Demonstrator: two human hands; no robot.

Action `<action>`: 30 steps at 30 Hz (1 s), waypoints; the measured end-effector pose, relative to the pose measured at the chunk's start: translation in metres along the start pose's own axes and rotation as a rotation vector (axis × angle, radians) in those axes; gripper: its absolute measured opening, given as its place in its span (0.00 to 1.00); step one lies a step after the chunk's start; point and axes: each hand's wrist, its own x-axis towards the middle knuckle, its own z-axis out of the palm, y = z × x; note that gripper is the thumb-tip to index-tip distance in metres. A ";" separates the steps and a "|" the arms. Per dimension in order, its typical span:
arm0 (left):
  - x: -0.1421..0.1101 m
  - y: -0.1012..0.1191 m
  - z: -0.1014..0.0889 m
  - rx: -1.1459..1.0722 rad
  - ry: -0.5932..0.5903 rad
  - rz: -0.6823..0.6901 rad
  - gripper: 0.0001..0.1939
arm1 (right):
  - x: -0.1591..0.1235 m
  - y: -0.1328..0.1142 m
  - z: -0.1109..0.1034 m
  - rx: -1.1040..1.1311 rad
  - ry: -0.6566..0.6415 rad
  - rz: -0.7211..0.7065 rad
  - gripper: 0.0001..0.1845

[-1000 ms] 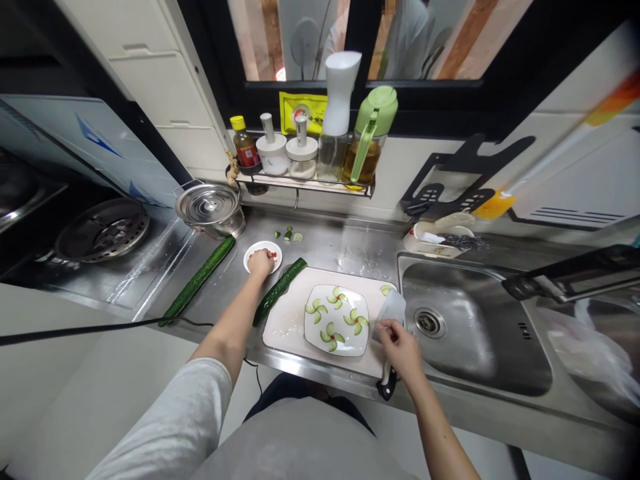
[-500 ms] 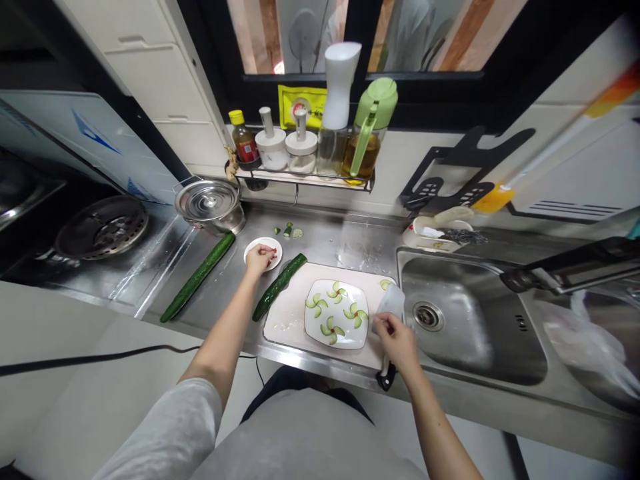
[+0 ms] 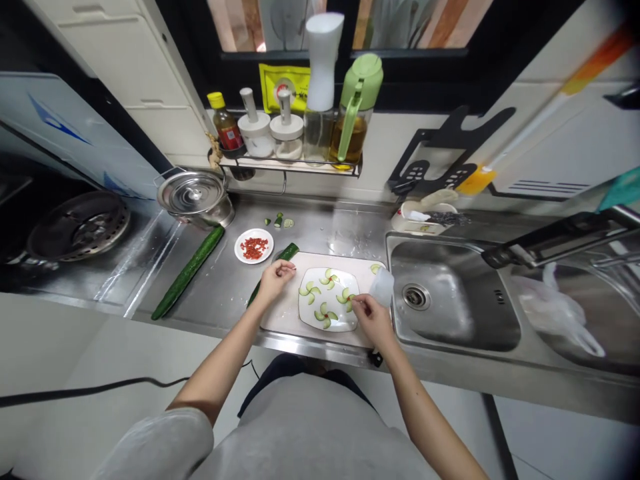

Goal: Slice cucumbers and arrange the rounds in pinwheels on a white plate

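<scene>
My left hand [image 3: 277, 279] is closed in a pinch above the left part of the cutting board [image 3: 277, 319], with a tiny red piece [image 3: 294, 269] at its fingertips. Partly behind it lies a shorter cucumber [image 3: 289, 251]. A white squarish plate [image 3: 345, 322] rests on the board, bearing several pinwheels of green slices [image 3: 325, 315] with red bits at their centres. Over the plate's right edge, my right hand [image 3: 374, 320] has thumb and fingers pressed together; what they hold, if anything, is hidden. Beside it a knife's pale blade [image 3: 383, 287] shows, its black handle [image 3: 376, 359] below.
A small white dish [image 3: 239, 253] holds chopped red bits [image 3: 255, 248]. A long cucumber [image 3: 189, 272] lies to the left, near a lidded pot [image 3: 195, 193]. Green offcuts [image 3: 279, 221] sit behind. On the right is the sink [image 3: 450, 293]; above, a shelf [image 3: 300, 165] carries bottles and jars.
My left hand has left the small dish and come right, toward the plate, uncovering the red bits. My right hand has moved left to the plate's edge. The view has shifted slightly.
</scene>
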 end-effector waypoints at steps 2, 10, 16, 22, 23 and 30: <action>-0.020 0.005 0.012 0.061 -0.105 0.068 0.11 | -0.005 -0.007 0.006 -0.001 -0.044 -0.032 0.16; -0.079 0.017 0.036 0.236 -0.421 0.267 0.04 | -0.019 -0.034 0.031 -0.038 -0.243 -0.230 0.08; -0.091 0.013 0.031 0.255 -0.417 0.260 0.04 | -0.024 -0.039 0.036 -0.026 -0.329 -0.245 0.04; -0.090 0.012 0.030 0.240 -0.364 0.212 0.04 | -0.014 -0.040 0.042 -0.011 -0.323 -0.213 0.04; -0.088 0.011 0.031 0.231 -0.342 0.198 0.04 | -0.010 -0.041 0.043 -0.010 -0.318 -0.204 0.04; -0.063 -0.002 0.033 0.135 0.007 0.016 0.12 | 0.029 -0.044 0.060 -0.062 -0.254 -0.113 0.06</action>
